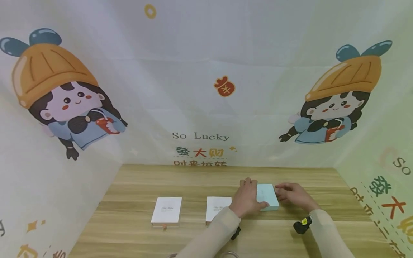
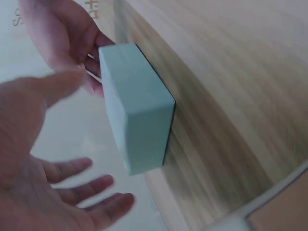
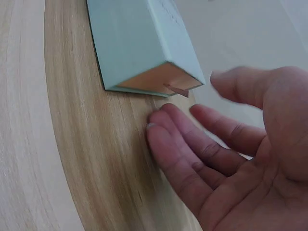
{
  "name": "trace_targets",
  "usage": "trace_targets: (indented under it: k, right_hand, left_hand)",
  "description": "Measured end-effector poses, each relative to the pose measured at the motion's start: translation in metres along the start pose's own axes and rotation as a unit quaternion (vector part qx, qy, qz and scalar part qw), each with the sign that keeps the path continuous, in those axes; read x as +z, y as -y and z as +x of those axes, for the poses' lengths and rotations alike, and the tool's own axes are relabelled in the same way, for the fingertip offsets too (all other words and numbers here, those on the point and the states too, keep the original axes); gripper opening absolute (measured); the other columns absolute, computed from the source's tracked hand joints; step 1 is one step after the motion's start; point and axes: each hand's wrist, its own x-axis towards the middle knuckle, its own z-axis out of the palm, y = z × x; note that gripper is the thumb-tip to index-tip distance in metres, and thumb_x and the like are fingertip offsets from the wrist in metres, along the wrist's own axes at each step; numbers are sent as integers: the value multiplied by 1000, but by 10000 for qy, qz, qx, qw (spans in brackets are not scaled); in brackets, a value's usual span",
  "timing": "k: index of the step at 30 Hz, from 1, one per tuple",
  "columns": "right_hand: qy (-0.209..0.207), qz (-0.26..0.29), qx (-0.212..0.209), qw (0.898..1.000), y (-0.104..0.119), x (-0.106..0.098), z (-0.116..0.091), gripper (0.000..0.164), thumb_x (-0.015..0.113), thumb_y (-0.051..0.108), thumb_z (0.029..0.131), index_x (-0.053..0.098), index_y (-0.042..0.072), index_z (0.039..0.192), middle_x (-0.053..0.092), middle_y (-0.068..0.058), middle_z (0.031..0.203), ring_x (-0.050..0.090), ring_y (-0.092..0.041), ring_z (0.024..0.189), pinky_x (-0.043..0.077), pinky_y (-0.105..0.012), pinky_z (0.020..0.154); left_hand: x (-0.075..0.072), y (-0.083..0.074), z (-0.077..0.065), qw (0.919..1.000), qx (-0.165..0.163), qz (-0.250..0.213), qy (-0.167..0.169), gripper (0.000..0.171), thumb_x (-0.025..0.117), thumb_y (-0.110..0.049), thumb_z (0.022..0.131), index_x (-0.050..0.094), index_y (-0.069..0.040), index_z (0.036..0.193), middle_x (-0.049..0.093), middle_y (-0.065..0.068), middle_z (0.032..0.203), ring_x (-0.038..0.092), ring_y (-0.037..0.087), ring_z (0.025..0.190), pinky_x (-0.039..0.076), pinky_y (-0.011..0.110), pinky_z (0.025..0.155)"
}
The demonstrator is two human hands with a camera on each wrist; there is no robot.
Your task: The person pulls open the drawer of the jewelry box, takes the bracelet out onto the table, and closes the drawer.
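Note:
A mint-green box (image 1: 267, 197) lies on the wooden table between my two hands. In the right wrist view, its near end shows a tan inner part with a small brown ribbon tab (image 3: 177, 90). My left hand (image 1: 246, 199) is at the box's left side, thumb and fingers spread; the left wrist view shows a gap between that hand and the box (image 2: 139, 86). Off the tabbed end is my right hand (image 3: 231, 149), its fingers loosely bent and holding nothing. The ribbon tab is just beyond its fingertips.
Two white boxes with small print lie to the left: one (image 1: 167, 210) with an orange tab at its front, the other (image 1: 218, 207) partly behind my left forearm. A printed cloth (image 1: 200, 107) rises behind the wooden table (image 1: 129, 200) and along both sides.

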Motion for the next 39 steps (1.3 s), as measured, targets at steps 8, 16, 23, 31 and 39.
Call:
trace_targets:
  k: [8,16,23,31,39]
  right_hand:
    - [79,141,334,9993,-4,5,0,40,50,14,107,57,-17,131,73,-19,106,71,-17,86,63,-33,76]
    - [-27,-21,173,9998,-10,12,0,31,52,4,103,61,-17,123,73,-18,101,71,-17,84,62,-32,72]
    - [-374,-72,172,9991,-7,20,-1,25,54,2,101,66,-15,114,74,-17,96,72,-18,81,62,-33,71]
    - [-733,-229,259,9967,-9,24,-2,23,55,1,99,68,-13,109,75,-14,91,69,-16,75,61,-33,67]
    - [-882,-295,239,9954,-8,21,-2,21,57,2,99,69,-13,106,75,-13,88,70,-16,73,61,-33,66]
  left_hand:
    - [4,9,18,9946,811,465,447,90,82,-56,80,46,-14,150,49,3,149,41,19,142,45,27,110]
    - [8,10,27,9871,995,798,968,86,81,-56,81,48,-14,148,52,0,146,47,12,133,47,19,102]
    - [8,8,28,9868,873,942,988,80,82,-53,81,53,-13,144,58,-3,128,53,9,107,48,20,93]
    - [5,1,30,9880,656,901,1073,79,87,-49,78,56,-15,142,60,-6,120,51,7,102,46,19,90]
    - [4,-2,33,9867,657,1003,1095,83,87,-50,77,54,-15,144,60,-6,123,52,7,105,46,18,93]
